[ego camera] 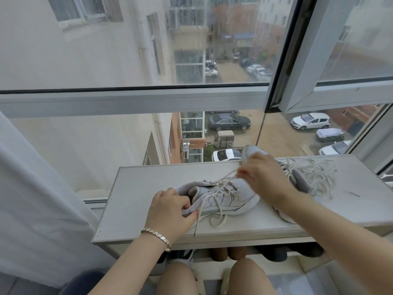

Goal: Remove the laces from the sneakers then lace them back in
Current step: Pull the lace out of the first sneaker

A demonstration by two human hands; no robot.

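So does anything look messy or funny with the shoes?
A bit messy. On the near sneaker the lace hangs slack, one end trailing toward the front edge of the shelf. The right hand pinches a strand; the left hand grips the heel. The second sneaker has laces sprawled in a tangle. Nothing looks torn.
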